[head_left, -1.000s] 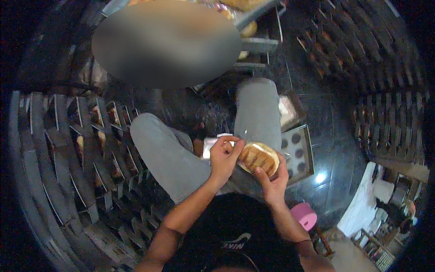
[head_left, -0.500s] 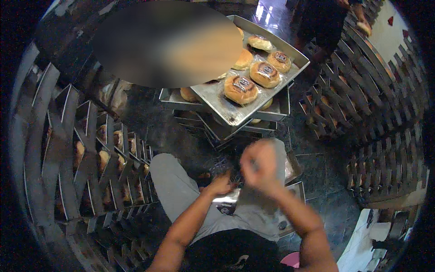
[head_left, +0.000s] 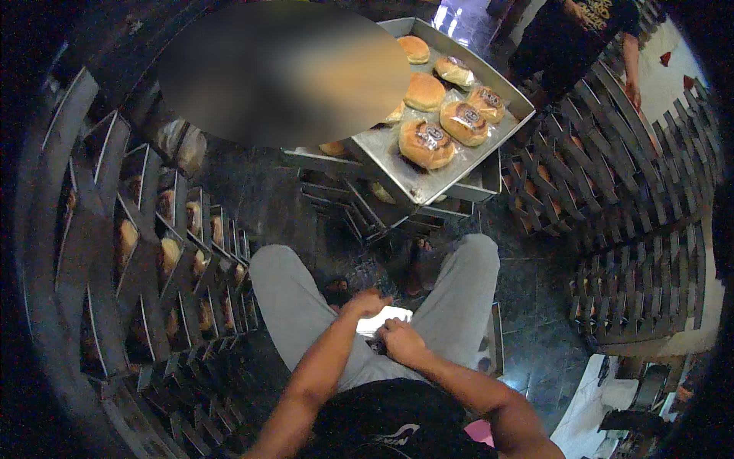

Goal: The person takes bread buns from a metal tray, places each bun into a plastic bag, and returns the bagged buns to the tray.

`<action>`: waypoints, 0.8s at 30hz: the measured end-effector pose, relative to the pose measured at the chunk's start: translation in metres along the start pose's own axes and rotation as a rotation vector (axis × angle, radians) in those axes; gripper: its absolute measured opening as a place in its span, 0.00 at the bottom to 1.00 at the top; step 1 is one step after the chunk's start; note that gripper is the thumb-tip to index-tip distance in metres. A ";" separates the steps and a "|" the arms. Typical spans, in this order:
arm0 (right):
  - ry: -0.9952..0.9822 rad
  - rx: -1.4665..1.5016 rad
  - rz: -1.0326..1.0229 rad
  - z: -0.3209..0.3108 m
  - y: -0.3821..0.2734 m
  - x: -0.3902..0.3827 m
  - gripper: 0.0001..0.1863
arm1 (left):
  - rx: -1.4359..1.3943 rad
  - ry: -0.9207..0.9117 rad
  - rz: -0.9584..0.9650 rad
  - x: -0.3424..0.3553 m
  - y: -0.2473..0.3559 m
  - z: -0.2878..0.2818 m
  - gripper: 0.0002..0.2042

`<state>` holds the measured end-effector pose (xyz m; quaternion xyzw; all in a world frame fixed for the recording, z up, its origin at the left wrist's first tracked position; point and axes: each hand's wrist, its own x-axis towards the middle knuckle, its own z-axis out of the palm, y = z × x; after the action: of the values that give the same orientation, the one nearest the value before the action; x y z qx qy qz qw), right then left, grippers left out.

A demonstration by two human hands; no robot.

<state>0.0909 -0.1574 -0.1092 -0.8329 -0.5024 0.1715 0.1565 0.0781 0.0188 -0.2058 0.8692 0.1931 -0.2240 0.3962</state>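
Observation:
My left hand (head_left: 369,304) is at the upper left of a white, shiny packet (head_left: 390,317) in my lap, fingers curled; what they hold is hidden. My right hand (head_left: 404,344) is at the packet's lower edge, with bent fingers closed on it. In front of my knees, a metal tray (head_left: 482,164) tops a staggered stack of trays and carries several round buns, some bare (head_left: 423,92) and some in clear bags (head_left: 425,144).
Racks of staggered trays with buns flank me, left (head_left: 126,245) and right (head_left: 634,283). A co-worker (head_left: 569,42) stands at top right. Another tray (head_left: 492,352) lies by my right leg, near a pink object (head_left: 479,434). A blurred oval covers the upper left.
The bagged bun that both my hands held is out of them. My right hand has come down from a raised position to the packet. The view has shifted, showing more of the tray stack.

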 end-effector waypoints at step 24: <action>0.632 -0.036 -0.532 -0.369 0.033 0.316 0.22 | -1.825 0.500 0.198 -0.109 0.066 -0.160 0.13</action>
<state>0.4183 0.0771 0.1653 -0.6882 -0.6303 -0.1481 0.3273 0.0594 0.0848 -0.0133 0.2594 0.2982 0.2404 0.8866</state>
